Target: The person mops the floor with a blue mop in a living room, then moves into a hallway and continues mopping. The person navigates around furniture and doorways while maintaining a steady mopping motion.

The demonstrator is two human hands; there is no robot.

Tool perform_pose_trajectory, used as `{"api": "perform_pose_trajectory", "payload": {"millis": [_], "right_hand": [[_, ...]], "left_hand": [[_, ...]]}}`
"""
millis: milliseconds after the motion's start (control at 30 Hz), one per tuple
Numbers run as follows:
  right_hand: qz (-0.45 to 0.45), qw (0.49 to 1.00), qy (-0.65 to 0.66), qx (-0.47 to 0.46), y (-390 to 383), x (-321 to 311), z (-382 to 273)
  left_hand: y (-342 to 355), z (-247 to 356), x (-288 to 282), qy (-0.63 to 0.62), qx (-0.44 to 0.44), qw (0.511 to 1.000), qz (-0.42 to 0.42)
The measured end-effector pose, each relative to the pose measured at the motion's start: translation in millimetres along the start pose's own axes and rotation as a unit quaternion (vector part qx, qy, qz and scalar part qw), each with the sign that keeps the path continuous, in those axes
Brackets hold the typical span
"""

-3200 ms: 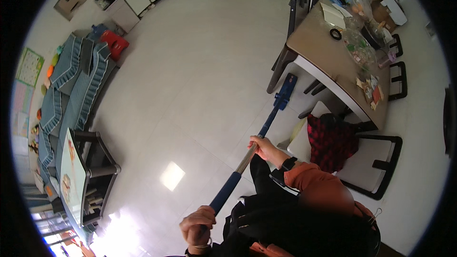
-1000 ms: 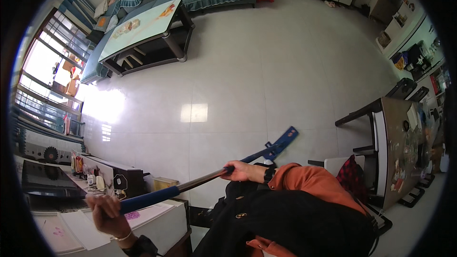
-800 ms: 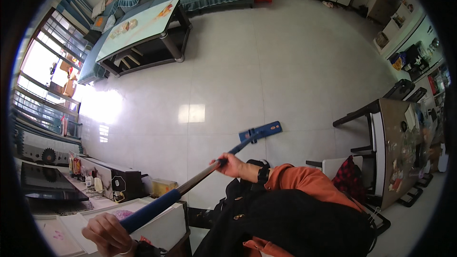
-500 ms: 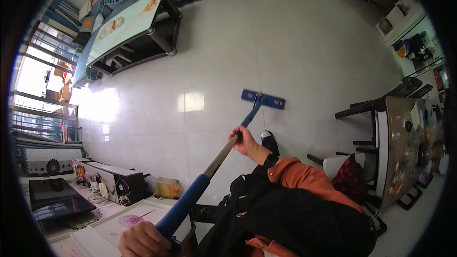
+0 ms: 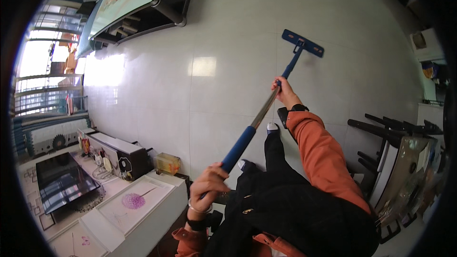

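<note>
I hold a flat mop with a blue and silver pole, slanting from lower left to upper right. My left hand, with a bracelet on its wrist, is wrapped round the blue grip near the pole's upper end. Farther down, my right hand is closed round the pole where the silver tube meets the lower blue section. The blue rectangular mop head is on the pale tiled floor, far ahead and right of my feet. Both my arms have orange sleeves.
A glass-topped coffee table stands at the far left, near a barred window. A white cabinet, a black television and a small tank are at lower left. A dining table with dark chairs stands at right.
The mop head has moved farther away and to the right. Both my hands have moved up and right with the pole, and my right arm is more outstretched. The view has shifted.
</note>
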State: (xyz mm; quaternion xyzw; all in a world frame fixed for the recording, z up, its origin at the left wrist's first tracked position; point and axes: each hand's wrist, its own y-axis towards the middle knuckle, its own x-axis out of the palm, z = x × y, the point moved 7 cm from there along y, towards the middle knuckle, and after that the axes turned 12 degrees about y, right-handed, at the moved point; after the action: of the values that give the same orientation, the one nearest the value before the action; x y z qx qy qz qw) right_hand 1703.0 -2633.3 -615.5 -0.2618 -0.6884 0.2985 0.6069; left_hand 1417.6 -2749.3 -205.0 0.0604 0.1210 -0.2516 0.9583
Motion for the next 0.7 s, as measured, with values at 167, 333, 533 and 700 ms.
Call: {"api": "perform_pose_trajectory", "payload": {"millis": [167,333,533,700], "right_hand": [[0.126,0.976,-0.150,-0.101,13.8,-46.8,-12.9],[0.150,0.959,-0.219,-0.100,-1.1,-45.2,33.4],[0.085,0.984,-0.149,-0.039,-51.1,-20.3,198.0],[0.123,0.976,-0.101,0.146,-132.7,1.6,379.5]], "left_hand": [[-41.0,-47.7,16.3,-0.050,-0.081,0.995,0.008],[-72.9,-38.8,-44.3,-0.086,-0.051,0.992,0.076],[-124.9,28.1,-191.4,-0.112,0.092,0.954,0.261],[-216.0,69.4,-317.5,-0.075,0.178,0.909,0.369]]}}
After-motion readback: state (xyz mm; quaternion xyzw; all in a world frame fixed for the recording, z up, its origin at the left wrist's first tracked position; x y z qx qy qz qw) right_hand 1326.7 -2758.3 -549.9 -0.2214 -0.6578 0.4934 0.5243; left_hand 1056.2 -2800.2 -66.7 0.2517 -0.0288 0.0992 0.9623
